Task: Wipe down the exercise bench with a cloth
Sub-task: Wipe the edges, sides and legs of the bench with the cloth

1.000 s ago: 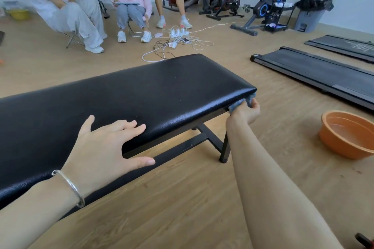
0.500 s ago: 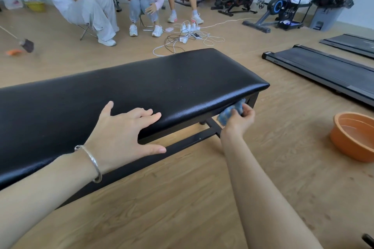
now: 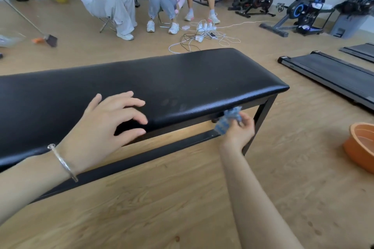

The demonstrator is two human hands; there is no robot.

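Observation:
A long black padded exercise bench (image 3: 182,79) on a black metal frame runs across the view. My left hand (image 3: 105,121), with a silver bangle on the wrist, hovers at the pad's near edge with fingers spread and holds nothing. My right hand (image 3: 239,129) is just below the pad's near edge, close to the right leg. It grips a crumpled blue cloth (image 3: 227,120), which touches the underside of the frame there. Faint finger marks show on the pad between my hands.
An orange basin (image 3: 360,147) with water sits on the wood floor at the right. Flat treadmills (image 3: 332,75) lie beyond it. Three people, a tangle of chargers and cables (image 3: 204,34), a broom (image 3: 48,39) and exercise bikes (image 3: 303,8) fill the far side.
My right hand has slid the cloth from the bench's right end leftward along the near lower edge. My left hand has lifted slightly off the pad.

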